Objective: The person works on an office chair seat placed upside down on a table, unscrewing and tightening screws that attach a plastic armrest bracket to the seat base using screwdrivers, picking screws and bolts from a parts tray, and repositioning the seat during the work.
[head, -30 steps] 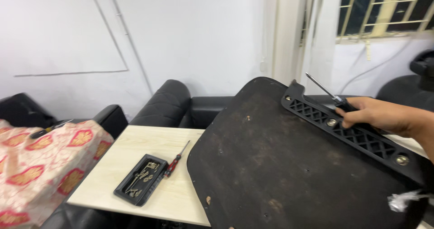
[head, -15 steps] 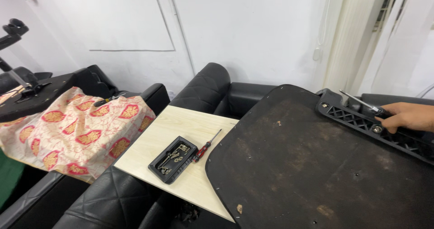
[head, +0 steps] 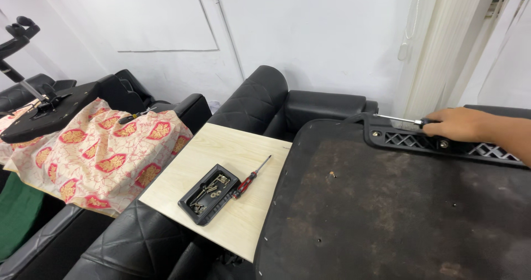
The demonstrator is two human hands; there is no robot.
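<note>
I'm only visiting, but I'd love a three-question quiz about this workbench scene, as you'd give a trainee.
1. True or false: the right hand grips a metal-shafted tool at the black plastic bracket.
2. What lies right beside the black parts tray on the pale wooden board? A) red-handled screwdriver B) hammer C) pliers
3. What covers the seat at left?

Key: 1 true; 2 A, the red-handled screwdriver; 3 a red-and-cream patterned cloth.

Matt, scuffed black panel – ribbed plastic bracket (shiny metal screwdriver shaft) – beside pale smooth wood board.
</note>
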